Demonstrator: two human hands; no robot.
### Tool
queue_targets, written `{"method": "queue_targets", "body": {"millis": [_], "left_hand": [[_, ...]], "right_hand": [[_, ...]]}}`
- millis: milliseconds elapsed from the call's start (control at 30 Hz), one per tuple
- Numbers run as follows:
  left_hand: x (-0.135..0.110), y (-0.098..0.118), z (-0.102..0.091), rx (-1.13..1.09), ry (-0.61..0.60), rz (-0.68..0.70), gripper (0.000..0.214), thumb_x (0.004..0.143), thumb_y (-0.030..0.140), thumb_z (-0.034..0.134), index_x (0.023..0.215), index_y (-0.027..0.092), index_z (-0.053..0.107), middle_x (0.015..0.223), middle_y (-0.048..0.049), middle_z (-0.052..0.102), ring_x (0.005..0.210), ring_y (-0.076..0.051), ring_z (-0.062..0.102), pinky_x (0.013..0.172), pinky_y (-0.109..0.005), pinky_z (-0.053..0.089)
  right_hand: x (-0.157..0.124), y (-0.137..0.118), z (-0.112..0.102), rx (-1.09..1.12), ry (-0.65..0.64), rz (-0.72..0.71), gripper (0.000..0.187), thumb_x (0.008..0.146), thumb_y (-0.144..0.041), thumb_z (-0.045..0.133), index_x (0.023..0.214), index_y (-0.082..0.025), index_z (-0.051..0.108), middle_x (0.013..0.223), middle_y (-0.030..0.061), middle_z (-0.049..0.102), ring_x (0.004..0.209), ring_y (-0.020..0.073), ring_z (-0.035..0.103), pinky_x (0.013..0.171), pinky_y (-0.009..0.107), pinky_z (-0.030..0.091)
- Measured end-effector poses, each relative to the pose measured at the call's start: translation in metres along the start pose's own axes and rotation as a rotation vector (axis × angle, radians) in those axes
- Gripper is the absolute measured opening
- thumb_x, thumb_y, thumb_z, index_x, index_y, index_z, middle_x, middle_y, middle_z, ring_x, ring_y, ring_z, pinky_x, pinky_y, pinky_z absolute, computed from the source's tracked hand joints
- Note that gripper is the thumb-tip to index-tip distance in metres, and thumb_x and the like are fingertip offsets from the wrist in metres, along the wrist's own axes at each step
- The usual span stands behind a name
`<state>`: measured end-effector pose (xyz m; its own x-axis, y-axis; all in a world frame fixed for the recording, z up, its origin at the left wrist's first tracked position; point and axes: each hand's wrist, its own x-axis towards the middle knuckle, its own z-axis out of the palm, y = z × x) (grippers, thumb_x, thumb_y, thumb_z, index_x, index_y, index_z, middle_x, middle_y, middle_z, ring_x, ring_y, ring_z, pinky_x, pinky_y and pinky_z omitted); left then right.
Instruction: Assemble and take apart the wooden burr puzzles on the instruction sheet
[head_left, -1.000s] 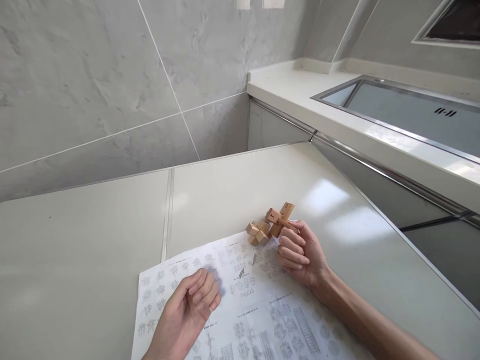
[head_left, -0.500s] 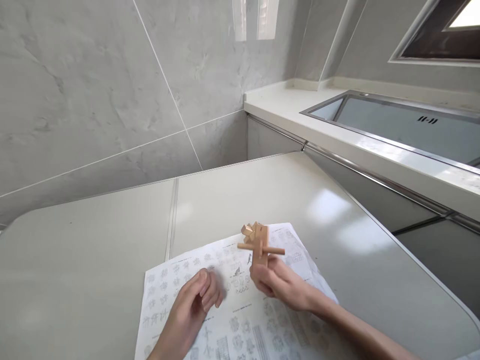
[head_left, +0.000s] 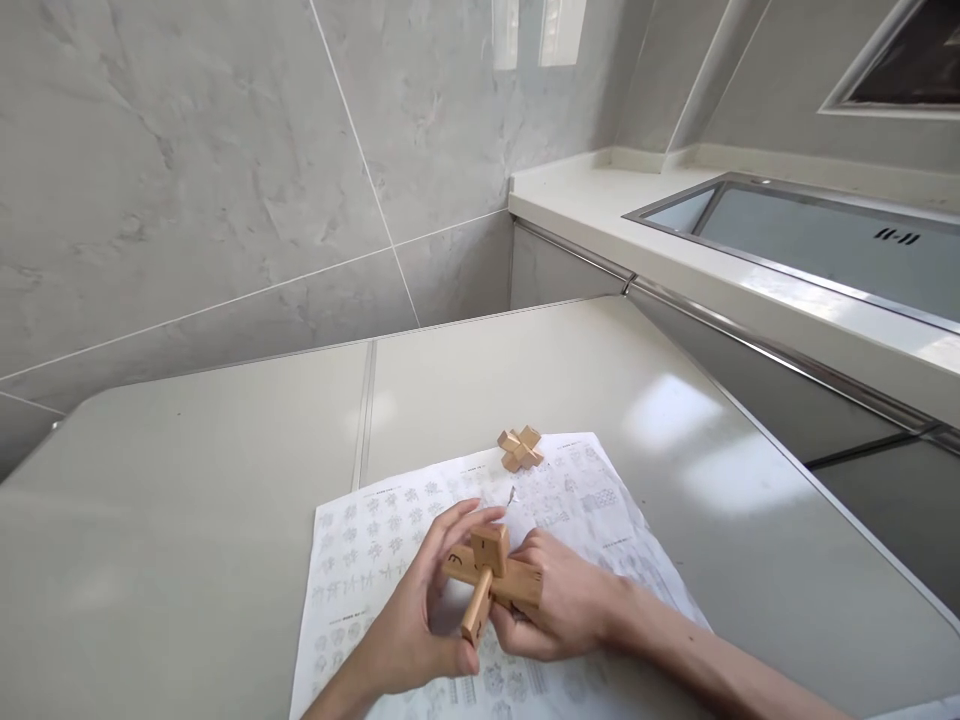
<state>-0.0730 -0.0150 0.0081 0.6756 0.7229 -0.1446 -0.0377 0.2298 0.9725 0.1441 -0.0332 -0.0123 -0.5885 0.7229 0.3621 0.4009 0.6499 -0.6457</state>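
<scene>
A wooden interlocking puzzle (head_left: 491,575) of crossed bars, with dark marks on some faces, is held above the printed paper sheet (head_left: 637,540). My right hand (head_left: 566,595) is closed round its right-hand bar. Curled about the other side is my left hand (head_left: 416,610), its thumb at the lower end of the bar that points toward me and its fingers behind the left bar. Some fingertips are hidden by the wood. Beyond my hands, a smaller wooden cross puzzle (head_left: 521,448) rests at the sheet's far edge.
The sheet lies on a pale table (head_left: 225,500) with a seam across it. Behind stands a grey marbled wall (head_left: 225,150). To the right, a white counter (head_left: 559,190) holds a metal-rimmed sink (head_left: 795,235).
The puzzle in my right hand has come nearer and turned, so its marked faces show. My left hand has moved right and taken hold of it. The small puzzle behind is now fully visible.
</scene>
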Motion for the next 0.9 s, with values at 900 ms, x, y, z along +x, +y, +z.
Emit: {"method": "queue_targets", "body": {"millis": [900], "left_hand": [[-0.003, 0.005, -0.011, 0.162, 0.130, 0.100, 0.107, 0.065, 0.053, 0.100, 0.157, 0.031, 0.049, 0.161, -0.0178, 0.050, 0.143, -0.047, 0.055, 0.111, -0.054, 0.057]], "right_hand": [[-0.003, -0.001, -0.012, -0.040, 0.032, 0.056, 0.025, 0.115, -0.023, 0.036, 0.096, -0.021, 0.053, 0.079, 0.0002, 0.066, 0.055, 0.0125, 0.049, 0.050, 0.027, 0.028]]}}
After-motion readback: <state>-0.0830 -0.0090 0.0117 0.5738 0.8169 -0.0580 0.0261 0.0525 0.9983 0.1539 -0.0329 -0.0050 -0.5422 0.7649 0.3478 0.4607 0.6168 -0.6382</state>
